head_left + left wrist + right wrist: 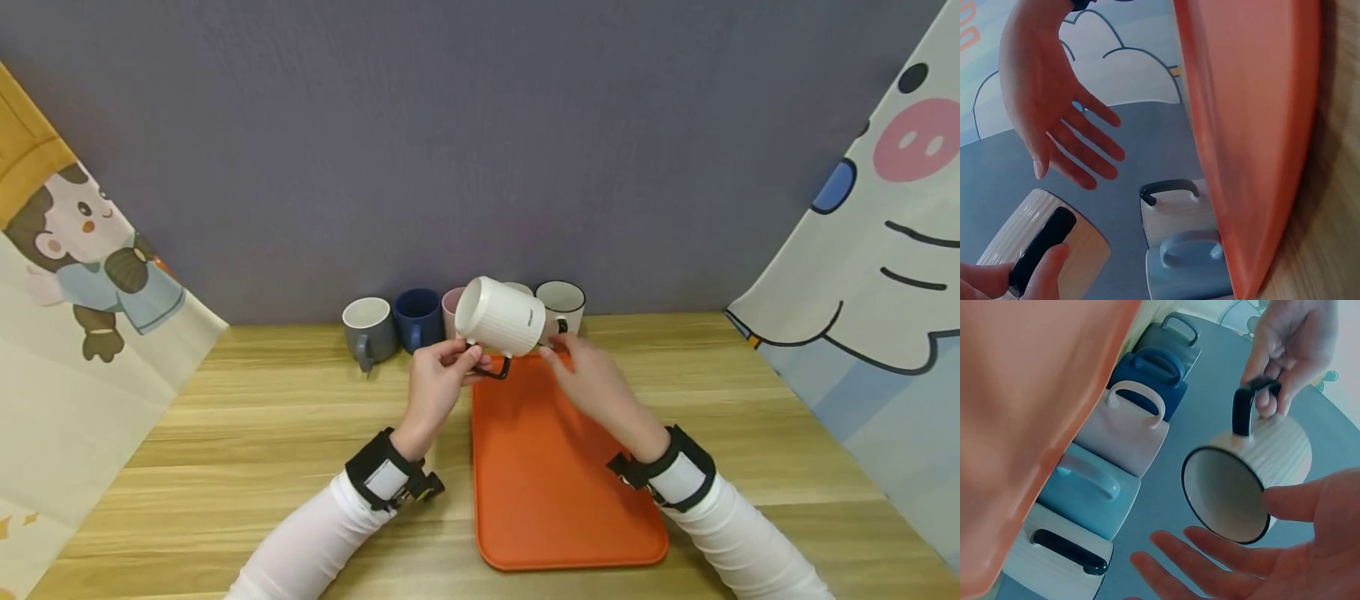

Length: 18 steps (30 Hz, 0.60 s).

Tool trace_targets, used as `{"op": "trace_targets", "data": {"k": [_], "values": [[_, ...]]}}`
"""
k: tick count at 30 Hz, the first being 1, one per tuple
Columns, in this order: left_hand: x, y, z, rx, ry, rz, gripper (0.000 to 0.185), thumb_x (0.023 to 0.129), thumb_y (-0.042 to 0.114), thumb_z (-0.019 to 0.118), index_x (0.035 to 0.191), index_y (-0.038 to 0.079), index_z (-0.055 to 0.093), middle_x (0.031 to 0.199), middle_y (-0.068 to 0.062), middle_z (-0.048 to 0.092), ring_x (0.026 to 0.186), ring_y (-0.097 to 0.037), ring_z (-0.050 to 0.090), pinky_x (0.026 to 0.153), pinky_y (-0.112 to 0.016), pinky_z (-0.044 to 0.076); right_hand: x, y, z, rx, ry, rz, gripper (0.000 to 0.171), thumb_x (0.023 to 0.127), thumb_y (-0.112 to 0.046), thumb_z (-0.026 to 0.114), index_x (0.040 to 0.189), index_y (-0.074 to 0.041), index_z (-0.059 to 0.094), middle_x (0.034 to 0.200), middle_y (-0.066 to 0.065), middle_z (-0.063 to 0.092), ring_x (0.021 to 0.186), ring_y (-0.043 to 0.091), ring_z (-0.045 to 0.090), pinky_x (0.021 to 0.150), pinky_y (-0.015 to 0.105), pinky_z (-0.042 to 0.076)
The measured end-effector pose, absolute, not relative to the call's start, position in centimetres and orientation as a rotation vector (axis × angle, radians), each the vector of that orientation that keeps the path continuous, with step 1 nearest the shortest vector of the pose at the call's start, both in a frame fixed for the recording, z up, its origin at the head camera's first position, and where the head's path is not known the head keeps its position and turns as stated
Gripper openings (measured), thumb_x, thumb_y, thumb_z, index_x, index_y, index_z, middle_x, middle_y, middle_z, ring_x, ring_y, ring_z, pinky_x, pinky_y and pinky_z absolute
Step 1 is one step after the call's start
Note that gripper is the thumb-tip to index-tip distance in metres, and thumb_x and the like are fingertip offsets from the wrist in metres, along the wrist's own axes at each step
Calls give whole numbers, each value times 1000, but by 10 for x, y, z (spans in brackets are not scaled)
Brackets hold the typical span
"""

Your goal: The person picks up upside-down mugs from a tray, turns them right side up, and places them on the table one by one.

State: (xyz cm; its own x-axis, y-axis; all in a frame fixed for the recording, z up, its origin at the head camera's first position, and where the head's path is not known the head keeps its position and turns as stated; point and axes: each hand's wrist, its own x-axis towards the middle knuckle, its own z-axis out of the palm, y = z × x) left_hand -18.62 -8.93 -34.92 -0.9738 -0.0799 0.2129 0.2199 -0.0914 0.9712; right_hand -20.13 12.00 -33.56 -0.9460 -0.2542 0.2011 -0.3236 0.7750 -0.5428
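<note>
A white ribbed mug [498, 317] with a black handle and dark rim hangs tilted on its side above the far end of an orange tray [562, 500]. My left hand [442, 379] pinches its black handle [1041, 250] between thumb and fingers. The mug's mouth [1225, 494] faces my right hand [596, 383], its base pointing left. That right hand has its fingers spread and extended beside the rim; in the right wrist view the thumb overlaps the mug's edge.
Along the grey wall [480, 150] stands a row of mugs: grey [378, 337], dark blue [417, 321], pink [1125, 431], light blue [1091, 487] and white with a dark rim [573, 317]. The tray lies on the wooden table [300, 450] just in front of them.
</note>
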Motion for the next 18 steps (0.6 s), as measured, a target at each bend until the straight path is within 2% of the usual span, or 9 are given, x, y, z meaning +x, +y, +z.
{"op": "trace_targets", "data": {"k": [7, 14, 18], "values": [[-196, -79, -348, -163, -1849, -2222, 20, 88, 2, 64, 99, -15, 64, 84, -26, 69, 71, -18, 70, 69, -41, 57, -198, 114, -336, 494, -2825, 897, 49, 99, -36, 47, 130, 2, 52, 127, 20, 58, 116, 37, 55, 95, 51, 44], [-201, -67, -344, -168, -1722, -2269, 18, 89, 1, 63, 96, -15, 64, 79, -19, 70, 69, -16, 70, 68, -39, 58, -197, 104, -331, 522, -2806, 928, 45, 99, -36, 46, 126, -1, 56, 123, 17, 62, 110, 34, 59, 90, 49, 47], [-201, -59, -343, -169, -1667, -2308, 18, 89, 2, 62, 97, -15, 64, 81, -21, 70, 70, -17, 70, 71, -41, 57, -198, 101, -329, 513, -2783, 958, 45, 100, -36, 45, 125, -1, 57, 121, 16, 63, 107, 33, 60, 88, 48, 47]]}}
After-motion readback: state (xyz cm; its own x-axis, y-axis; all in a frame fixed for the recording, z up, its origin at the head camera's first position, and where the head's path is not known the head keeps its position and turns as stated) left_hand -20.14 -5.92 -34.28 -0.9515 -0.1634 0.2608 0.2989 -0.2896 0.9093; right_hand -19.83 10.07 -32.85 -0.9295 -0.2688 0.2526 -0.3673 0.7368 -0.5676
